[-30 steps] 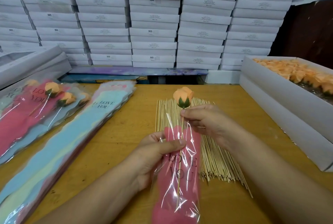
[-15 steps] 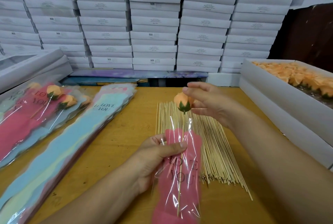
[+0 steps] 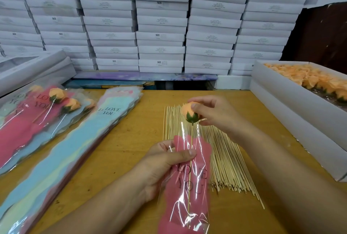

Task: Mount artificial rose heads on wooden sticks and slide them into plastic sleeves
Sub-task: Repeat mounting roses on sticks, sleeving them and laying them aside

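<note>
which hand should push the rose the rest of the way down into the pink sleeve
Right. The right hand already grips the rose head above the sleeve mouth, so it can likely press the stick down. The left hand pinches the pink sleeve, steadying it.

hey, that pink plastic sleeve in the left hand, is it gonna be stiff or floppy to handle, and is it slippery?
The pink sleeve is probably floppy: its clear film crinkles and bulges round the left hand grip. It looks glossy, so likely slippery. The wooden stick inside may lend it some stiffness along its length. It seems very light.
</note>
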`<state>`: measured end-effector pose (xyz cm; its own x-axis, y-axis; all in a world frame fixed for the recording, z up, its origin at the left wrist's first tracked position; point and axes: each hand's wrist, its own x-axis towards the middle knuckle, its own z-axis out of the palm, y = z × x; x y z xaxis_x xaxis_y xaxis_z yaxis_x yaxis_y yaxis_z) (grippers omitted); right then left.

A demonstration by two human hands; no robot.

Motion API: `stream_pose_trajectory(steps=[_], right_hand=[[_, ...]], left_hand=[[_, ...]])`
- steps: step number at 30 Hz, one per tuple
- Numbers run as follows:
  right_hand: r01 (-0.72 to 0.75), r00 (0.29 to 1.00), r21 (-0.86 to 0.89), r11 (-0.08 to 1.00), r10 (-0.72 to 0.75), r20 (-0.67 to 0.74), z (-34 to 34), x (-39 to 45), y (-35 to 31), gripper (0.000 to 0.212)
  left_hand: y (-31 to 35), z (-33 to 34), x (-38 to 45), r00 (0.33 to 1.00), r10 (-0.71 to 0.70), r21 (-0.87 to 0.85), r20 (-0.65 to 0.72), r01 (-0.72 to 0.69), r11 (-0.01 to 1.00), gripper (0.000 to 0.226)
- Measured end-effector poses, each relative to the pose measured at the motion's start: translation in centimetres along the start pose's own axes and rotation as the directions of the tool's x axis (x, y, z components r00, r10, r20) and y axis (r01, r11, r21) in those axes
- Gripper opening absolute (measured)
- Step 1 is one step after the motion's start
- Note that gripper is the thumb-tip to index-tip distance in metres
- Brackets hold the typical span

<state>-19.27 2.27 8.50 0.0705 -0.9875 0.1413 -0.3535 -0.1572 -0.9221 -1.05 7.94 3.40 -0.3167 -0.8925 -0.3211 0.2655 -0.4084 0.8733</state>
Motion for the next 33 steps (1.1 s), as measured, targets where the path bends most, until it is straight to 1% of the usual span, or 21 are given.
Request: stream_pose_trajectory(steps=[7,11,14,17,22,25,27,31,33], right_hand=[[0.009,0.999,0.034,0.999,-0.011,0.032,0.4,-0.8,0.5,0.020],[0.021,0.999,0.032,0.999,-0.022,0.035,0.3,-1.1,0.7,0.020],[0.026,0.998,0.031,0.999,-0.028,0.054,0.3,-1.3,0.9,0.020],[0.034,0.997,0.036,0.999,-0.037,0.074,0.4,-1.6,1.0,0.021],[0.031,0.995,0.024,0.999,-0.033,0.089,0.7,-1.7,1.0,0.026],[0.021,0.994,0.042,0.999,-0.025,0.111,0.7,-1.8,0.9,0.028],[0.015,0.991,0.036,0.999,-0.020,0.133,0.6,-1.8,0.9,0.026],[0.037,0.983,-0.049,0.998,-0.028,0.182,0.7,-1.9,1.3,0.024],[0.041,0.985,-0.051,0.998,-0.032,0.172,0.8,-2.0,1.4,0.014]], left_hand=[[0.0,-0.2,0.3,1.000,0.002,0.018,0.025,-0.002,1.000,0.048],[0.1,-0.3,0.3,1.000,0.007,0.017,0.016,-0.007,1.000,0.052],[0.1,-0.2,0.3,1.000,0.016,0.034,0.006,-0.016,0.999,0.046],[0.3,-0.3,0.3,1.000,0.026,0.044,-0.008,-0.026,0.999,0.059],[0.7,-0.3,0.2,1.000,-0.015,-0.003,0.021,0.015,1.000,0.052],[0.9,-0.3,0.0,1.000,-0.024,0.033,0.006,0.024,0.999,0.056],[1.0,-0.3,0.0,0.999,-0.031,0.043,0.013,0.030,0.999,0.055],[1.1,-0.5,0.1,0.999,-0.044,0.051,0.030,0.042,0.998,0.045],[1.1,-0.6,0.2,0.997,-0.062,0.021,0.056,0.060,0.998,0.043]])
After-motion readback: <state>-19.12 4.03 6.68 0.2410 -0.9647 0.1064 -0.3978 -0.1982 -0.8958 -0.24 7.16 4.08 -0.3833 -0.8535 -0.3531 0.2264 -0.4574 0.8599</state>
